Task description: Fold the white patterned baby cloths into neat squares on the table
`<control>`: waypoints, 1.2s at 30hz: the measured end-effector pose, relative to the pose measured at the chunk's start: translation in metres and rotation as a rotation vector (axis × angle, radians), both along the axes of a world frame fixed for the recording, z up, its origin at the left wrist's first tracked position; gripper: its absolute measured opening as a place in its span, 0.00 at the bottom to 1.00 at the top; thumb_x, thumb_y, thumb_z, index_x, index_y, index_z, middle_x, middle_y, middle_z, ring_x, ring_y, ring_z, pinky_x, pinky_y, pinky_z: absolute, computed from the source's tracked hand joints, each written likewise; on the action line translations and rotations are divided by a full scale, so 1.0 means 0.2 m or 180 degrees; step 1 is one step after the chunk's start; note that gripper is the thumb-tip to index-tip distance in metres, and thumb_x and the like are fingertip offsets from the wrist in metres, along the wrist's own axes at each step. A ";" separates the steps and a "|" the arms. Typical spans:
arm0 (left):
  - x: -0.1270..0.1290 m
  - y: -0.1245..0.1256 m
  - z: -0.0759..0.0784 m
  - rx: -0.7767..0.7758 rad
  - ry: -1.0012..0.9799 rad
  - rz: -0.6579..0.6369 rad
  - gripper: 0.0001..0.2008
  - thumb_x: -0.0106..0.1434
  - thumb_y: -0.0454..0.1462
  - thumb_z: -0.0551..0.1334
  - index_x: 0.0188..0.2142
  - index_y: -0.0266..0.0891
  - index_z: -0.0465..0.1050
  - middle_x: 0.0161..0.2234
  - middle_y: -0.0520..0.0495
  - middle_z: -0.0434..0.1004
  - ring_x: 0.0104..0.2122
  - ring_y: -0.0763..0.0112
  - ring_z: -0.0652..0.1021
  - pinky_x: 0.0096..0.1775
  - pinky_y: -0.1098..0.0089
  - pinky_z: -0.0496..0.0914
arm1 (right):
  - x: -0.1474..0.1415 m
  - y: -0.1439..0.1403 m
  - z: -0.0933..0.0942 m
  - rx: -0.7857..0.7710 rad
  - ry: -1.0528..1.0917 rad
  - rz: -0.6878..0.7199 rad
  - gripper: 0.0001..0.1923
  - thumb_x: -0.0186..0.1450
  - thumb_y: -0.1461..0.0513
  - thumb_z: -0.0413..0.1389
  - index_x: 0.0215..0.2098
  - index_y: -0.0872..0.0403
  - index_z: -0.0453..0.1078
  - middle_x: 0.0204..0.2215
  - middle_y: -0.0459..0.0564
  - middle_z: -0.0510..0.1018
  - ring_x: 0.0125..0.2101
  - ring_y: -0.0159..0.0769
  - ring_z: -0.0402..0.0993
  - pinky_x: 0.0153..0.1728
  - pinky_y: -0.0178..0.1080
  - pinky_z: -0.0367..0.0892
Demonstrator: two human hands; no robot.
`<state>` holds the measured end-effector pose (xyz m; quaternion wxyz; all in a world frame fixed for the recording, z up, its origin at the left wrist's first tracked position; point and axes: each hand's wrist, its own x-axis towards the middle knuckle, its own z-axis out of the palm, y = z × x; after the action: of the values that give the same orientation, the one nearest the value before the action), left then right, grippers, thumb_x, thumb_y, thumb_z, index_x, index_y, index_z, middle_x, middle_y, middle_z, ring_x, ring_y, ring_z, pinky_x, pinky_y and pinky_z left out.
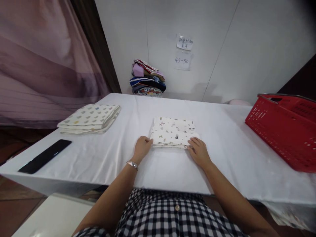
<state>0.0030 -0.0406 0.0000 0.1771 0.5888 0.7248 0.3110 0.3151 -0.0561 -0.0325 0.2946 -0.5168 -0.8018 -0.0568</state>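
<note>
The folded cloth (172,132) looks soft, matt printed cotton. Beneath it, the desk (222,154) wears a smooth, faintly sheeny white sheet. Right of it, the basket (283,131) is glossy red plastic.

At your ten o'clock on the table (103,164) lies a stack of folded patterned cloths (90,118), white with small coloured motifs. Nearer you at nine o'clock, close to the table's left edge, you have a long flat black object (45,160) — glossy, lying at a slant. At twelve o'clock, against the wall, sits a pile of folded coloured fabrics (147,78). Above it and to the right, two paper notes (184,51) are stuck to the wall — the lower one reads "45-50". At your two o'clock a red plastic basket (283,131) rests on the table.
</note>
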 end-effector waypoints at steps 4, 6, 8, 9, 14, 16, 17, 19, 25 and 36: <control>0.00 0.00 -0.01 0.0046 0.0076 0.0001 0.10 0.57 0.43 0.57 0.25 0.39 0.67 0.33 0.47 0.72 0.34 0.66 0.72 0.37 0.67 0.66 | -0.01 -0.01 0.02 -0.0034 -0.0119 -0.0081 0.16 0.66 0.57 0.48 0.49 0.52 0.69 0.52 0.54 0.71 0.56 0.45 0.60 0.56 0.53 0.52; 0.01 0.00 -0.01 0.0210 0.0217 0.0003 0.10 0.58 0.42 0.57 0.33 0.39 0.70 0.38 0.44 0.73 0.39 0.62 0.73 0.41 0.64 0.67 | -0.02 -0.02 0.04 -0.0003 -0.0188 -0.0105 0.16 0.67 0.57 0.47 0.49 0.52 0.68 0.52 0.54 0.71 0.56 0.45 0.59 0.58 0.54 0.47; 0.03 -0.01 -0.01 0.0514 0.0490 -0.0136 0.14 0.59 0.39 0.56 0.44 0.37 0.69 0.46 0.41 0.72 0.47 0.58 0.71 0.47 0.61 0.66 | -0.05 -0.03 0.06 0.0058 -0.0238 -0.0061 0.16 0.67 0.58 0.47 0.50 0.53 0.68 0.53 0.54 0.70 0.57 0.45 0.58 0.59 0.55 0.44; 0.04 -0.01 -0.01 0.0672 0.0663 -0.0274 0.17 0.59 0.36 0.55 0.49 0.37 0.67 0.51 0.40 0.69 0.51 0.58 0.69 0.49 0.59 0.65 | -0.06 -0.04 0.07 0.0066 -0.0270 -0.0004 0.17 0.67 0.59 0.47 0.51 0.54 0.67 0.54 0.55 0.69 0.58 0.45 0.57 0.59 0.54 0.43; 0.06 0.00 -0.01 0.0804 0.1246 -0.1267 0.30 0.54 0.23 0.50 0.54 0.43 0.66 0.58 0.46 0.64 0.60 0.60 0.61 0.57 0.55 0.57 | -0.08 -0.04 0.08 -0.0312 -0.0564 0.0360 0.23 0.66 0.60 0.47 0.59 0.54 0.60 0.58 0.55 0.65 0.59 0.45 0.56 0.59 0.54 0.45; 0.05 0.00 -0.01 0.0654 0.1238 -0.1484 0.29 0.53 0.23 0.50 0.51 0.46 0.70 0.55 0.49 0.69 0.59 0.61 0.62 0.57 0.54 0.56 | -0.05 -0.04 0.07 -0.0431 -0.0618 0.0329 0.23 0.66 0.60 0.47 0.60 0.53 0.58 0.58 0.54 0.65 0.59 0.44 0.57 0.59 0.55 0.45; 0.05 0.01 -0.01 0.0595 0.1205 -0.1518 0.28 0.54 0.23 0.50 0.50 0.46 0.71 0.55 0.50 0.70 0.59 0.62 0.63 0.57 0.53 0.56 | -0.03 -0.04 0.06 -0.0449 -0.0621 0.0271 0.23 0.66 0.60 0.47 0.59 0.53 0.58 0.58 0.54 0.65 0.59 0.44 0.57 0.59 0.55 0.46; 0.03 0.01 -0.02 0.0555 0.1142 -0.1512 0.27 0.55 0.24 0.49 0.50 0.46 0.71 0.55 0.50 0.70 0.59 0.63 0.63 0.58 0.53 0.56 | 0.01 -0.04 0.04 -0.0446 -0.0613 0.0145 0.22 0.66 0.61 0.46 0.59 0.53 0.59 0.58 0.54 0.65 0.59 0.44 0.57 0.59 0.56 0.46; -0.02 0.00 -0.04 0.0612 0.1160 -0.1617 0.23 0.60 0.26 0.47 0.49 0.42 0.71 0.55 0.49 0.69 0.60 0.65 0.62 0.59 0.54 0.54 | 0.08 -0.04 0.02 -0.0418 -0.0561 0.0106 0.22 0.66 0.61 0.47 0.59 0.54 0.59 0.58 0.55 0.65 0.59 0.44 0.56 0.57 0.55 0.51; -0.10 -0.02 -0.02 0.0768 0.1221 -0.1938 0.19 0.61 0.32 0.50 0.48 0.42 0.71 0.54 0.45 0.70 0.59 0.63 0.64 0.59 0.52 0.52 | 0.16 0.02 0.06 -0.0542 -0.0954 0.0513 0.31 0.60 0.73 0.42 0.61 0.52 0.58 0.59 0.52 0.64 0.59 0.39 0.58 0.56 0.50 0.57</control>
<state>-0.0163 -0.0452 -0.0043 0.0518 0.8413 0.4949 0.2113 0.3471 -0.0517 -0.0209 0.1307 -0.4598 -0.8774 -0.0413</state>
